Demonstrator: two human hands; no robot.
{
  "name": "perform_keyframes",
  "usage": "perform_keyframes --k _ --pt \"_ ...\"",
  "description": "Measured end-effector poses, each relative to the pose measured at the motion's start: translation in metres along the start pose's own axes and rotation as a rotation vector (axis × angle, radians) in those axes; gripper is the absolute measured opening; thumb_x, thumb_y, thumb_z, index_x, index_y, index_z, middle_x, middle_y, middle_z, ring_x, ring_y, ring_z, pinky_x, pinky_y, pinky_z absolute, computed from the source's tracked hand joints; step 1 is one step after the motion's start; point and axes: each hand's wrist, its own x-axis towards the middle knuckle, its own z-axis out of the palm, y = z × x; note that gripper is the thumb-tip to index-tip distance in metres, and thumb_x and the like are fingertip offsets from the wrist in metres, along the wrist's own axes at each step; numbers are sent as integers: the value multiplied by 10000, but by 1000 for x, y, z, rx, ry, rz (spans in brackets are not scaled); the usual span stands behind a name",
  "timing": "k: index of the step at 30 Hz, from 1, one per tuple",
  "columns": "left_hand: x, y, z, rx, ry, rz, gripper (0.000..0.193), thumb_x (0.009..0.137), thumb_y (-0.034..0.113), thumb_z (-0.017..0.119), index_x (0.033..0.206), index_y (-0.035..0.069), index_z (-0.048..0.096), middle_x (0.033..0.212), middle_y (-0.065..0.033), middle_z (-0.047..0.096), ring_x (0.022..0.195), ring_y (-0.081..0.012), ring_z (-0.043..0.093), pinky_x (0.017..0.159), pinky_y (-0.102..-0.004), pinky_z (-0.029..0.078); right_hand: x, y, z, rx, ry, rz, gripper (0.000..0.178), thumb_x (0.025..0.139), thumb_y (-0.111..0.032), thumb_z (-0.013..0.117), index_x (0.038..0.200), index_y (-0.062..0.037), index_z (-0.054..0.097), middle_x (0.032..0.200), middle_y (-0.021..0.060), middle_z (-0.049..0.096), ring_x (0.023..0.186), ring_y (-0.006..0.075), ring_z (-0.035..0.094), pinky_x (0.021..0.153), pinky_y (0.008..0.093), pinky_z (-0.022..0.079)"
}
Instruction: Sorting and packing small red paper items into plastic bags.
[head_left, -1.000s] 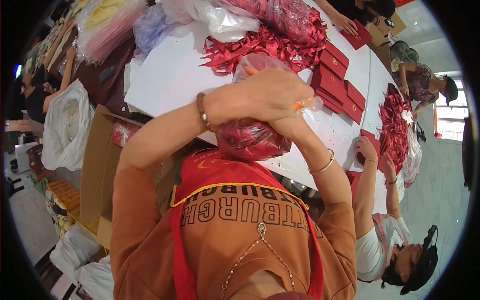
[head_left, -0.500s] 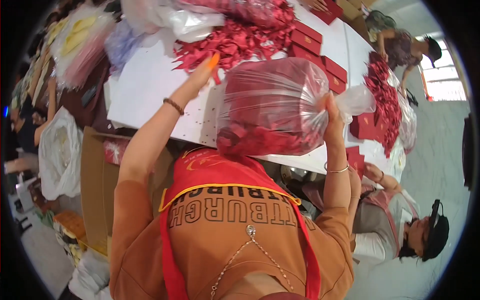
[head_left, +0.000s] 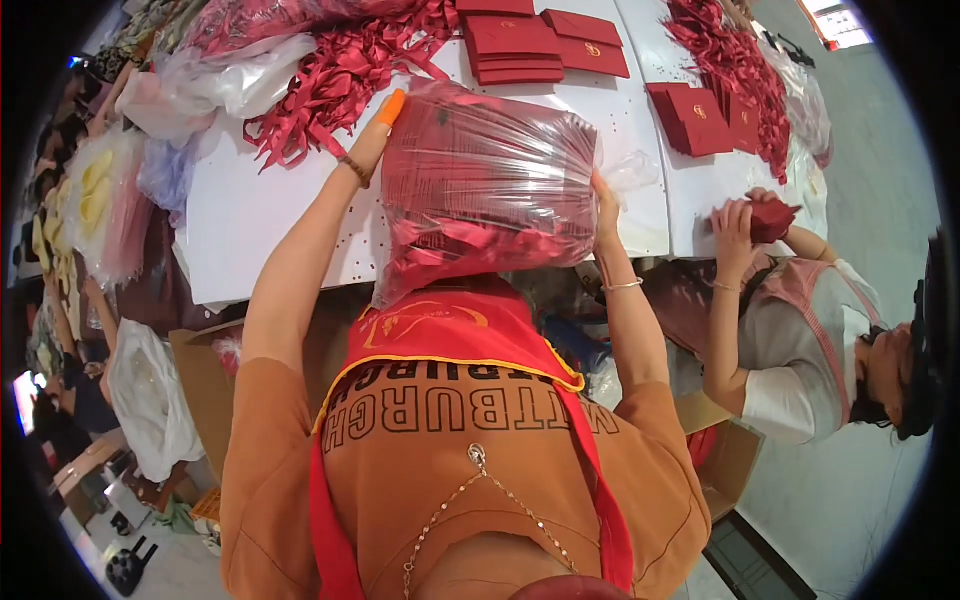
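Note:
A clear plastic bag (head_left: 490, 180) packed with dark red folded envelopes or pouches and loose red ribbon is held up in front of my red apron, over the near edge of the white table. My left hand (head_left: 372, 145), with an orange cover on a finger, grips the bag's left side near its far corner. At the other end my right hand (head_left: 606, 212) is closed on the bag beside its gathered, see-through neck (head_left: 632, 172). Some fingers of both hands are hidden by the bag.
Red ribbons (head_left: 345, 85) lie heaped beyond my left hand. Stacked red envelopes (head_left: 513, 48) sit on the white table (head_left: 255, 215), and more red envelopes (head_left: 692, 118) lie to the right. A co-worker (head_left: 790, 330) at right handles a red piece. A cardboard box (head_left: 205, 375) stands at lower left.
My left hand has come onto the bag's side from the air beside it. The bag has moved left and turned slightly, my right hand still on it. The view has shifted right.

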Motion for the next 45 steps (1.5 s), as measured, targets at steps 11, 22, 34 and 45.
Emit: perform_keyframes --k 11,22,34,45 --pt "-87 101 -1 937 -214 60 591 742 410 618 1179 47 456 1082 -97 539 1004 -189 503 889 -291 367 -17 49 10 516 -576 236 315 916 -261 393 1030 -10 545 907 28 589 798 101 552 723 221 430" --pt "-104 100 -22 1216 -364 -27 763 686 560 602 1264 113 383 1060 -188 556 980 -324 528 795 -368 421 -22 38 44 103 -298 107 331 920 -324 379 648 -136 364 645 -45 361 606 64 347 583 204 293" --pt "-36 96 -80 879 -387 -469 664 826 655 170 1322 247 340 1256 -25 466 1028 -157 508 840 -277 378 16 49 63 315 -524 206 350 933 -318 332 656 -108 364 650 -10 370 611 109 364 597 250 319" --pt "-56 57 -68 753 -592 -687 491 882 417 267 1357 296 241 663 53 367 522 -63 260 546 -200 259 7 51 70 380 -465 226 361 925 -324 356 640 -103 372 643 1 389 616 116 377 607 248 320"
